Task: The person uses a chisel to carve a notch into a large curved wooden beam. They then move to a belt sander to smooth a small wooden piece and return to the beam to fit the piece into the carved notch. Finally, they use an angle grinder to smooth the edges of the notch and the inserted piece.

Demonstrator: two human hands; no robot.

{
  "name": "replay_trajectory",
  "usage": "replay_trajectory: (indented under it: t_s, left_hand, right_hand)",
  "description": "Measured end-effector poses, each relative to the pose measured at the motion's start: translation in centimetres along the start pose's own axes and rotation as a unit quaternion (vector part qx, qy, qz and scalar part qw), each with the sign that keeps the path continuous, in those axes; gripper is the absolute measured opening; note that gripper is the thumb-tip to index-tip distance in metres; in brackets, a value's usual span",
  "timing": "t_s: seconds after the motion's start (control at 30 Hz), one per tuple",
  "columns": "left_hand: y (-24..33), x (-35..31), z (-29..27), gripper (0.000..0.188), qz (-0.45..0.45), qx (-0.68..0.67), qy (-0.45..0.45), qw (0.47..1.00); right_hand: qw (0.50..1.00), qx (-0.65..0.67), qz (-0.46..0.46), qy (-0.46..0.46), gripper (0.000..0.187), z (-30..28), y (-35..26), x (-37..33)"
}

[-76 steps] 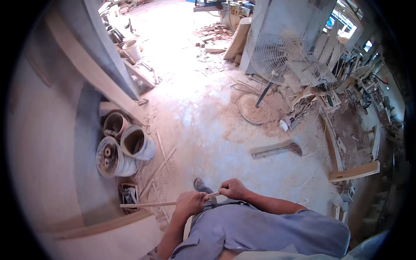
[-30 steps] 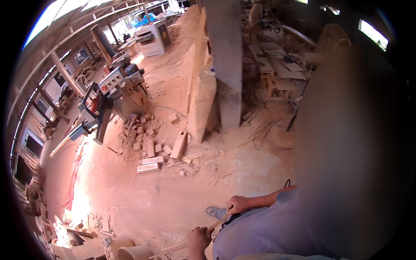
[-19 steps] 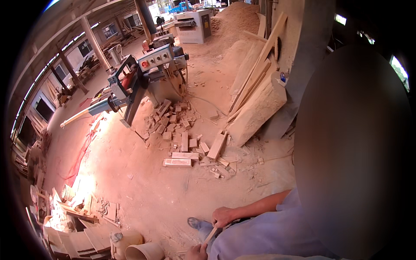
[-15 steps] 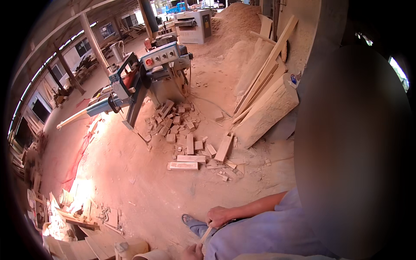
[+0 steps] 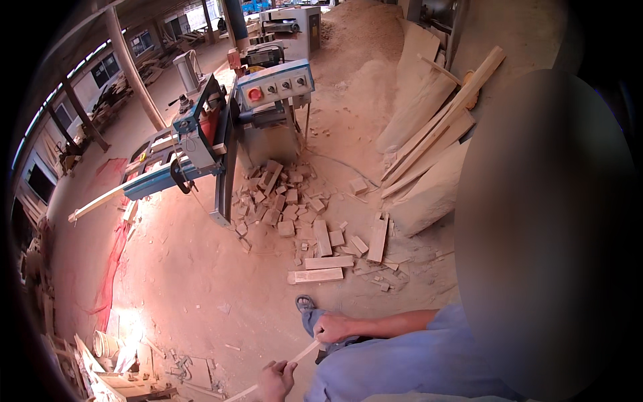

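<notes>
A thin, pale wooden strip (image 5: 305, 351) runs slantwise between my two hands at the lower middle. My right hand (image 5: 333, 328) is closed around its upper end, just in front of my blue trouser leg. Lower and further left, my left hand (image 5: 276, 380) grips the same strip, fingers curled over it. Past that hand, the strip runs on to the bottom edge of the picture. My sandalled foot (image 5: 305, 303) stands on the dusty floor beyond the right hand.
A saw machine with a control panel (image 5: 276, 87) stands ahead, wooden offcuts (image 5: 287, 229) heaped below it. Boards (image 5: 442, 127) lean at the right beside a sawdust mound (image 5: 358, 40). Scrap wood and a bucket (image 5: 106, 344) lie at lower left.
The view has shifted, so the machine and offcuts sit further right. My left hand has come further into view, with more of the strip showing. Both hands keep hold of it.
</notes>
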State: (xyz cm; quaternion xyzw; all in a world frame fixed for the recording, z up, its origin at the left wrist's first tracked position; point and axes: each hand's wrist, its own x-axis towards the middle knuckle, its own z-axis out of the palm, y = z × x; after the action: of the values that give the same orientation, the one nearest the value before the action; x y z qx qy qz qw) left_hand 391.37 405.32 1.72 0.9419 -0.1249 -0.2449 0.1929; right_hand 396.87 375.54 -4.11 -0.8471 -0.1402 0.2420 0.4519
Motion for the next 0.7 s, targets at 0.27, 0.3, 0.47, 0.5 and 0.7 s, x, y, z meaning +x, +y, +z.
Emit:
replay_trajectory:
  t_s: [0.27, 0.3, 0.47, 0.5, 0.7]
  left_hand:
    - [-2.6, 11.4, -14.2, 0.036, -0.090, -0.051, 0.152, 0.983]
    - [-3.1, 12.2, -15.9, 0.035, -0.095, -0.035, 0.167, 0.981]
    - [-6.6, 18.7, -22.3, 0.033, -0.130, -0.073, 0.182, 0.972]
    - [-7.6, 20.3, -23.5, 0.033, -0.129, -0.083, 0.193, 0.969]
    - [-16.7, 28.6, -31.8, 0.034, -0.133, -0.053, 0.286, 0.948]
  right_hand:
    - [0.997, -0.043, -0.015, -0.066, 0.023, -6.8, -4.5, 21.7]
    - [0.995, -0.058, -0.008, -0.078, 0.024, -8.3, -6.4, 23.7]
    - [0.992, 0.082, -0.061, 0.070, 0.037, -14.7, -7.3, 32.0]
    - [0.980, 0.141, -0.054, 0.130, 0.043, -15.5, -5.9, 33.6]
    - [0.933, 0.276, 0.000, 0.229, 0.056, -23.4, -4.8, 42.3]
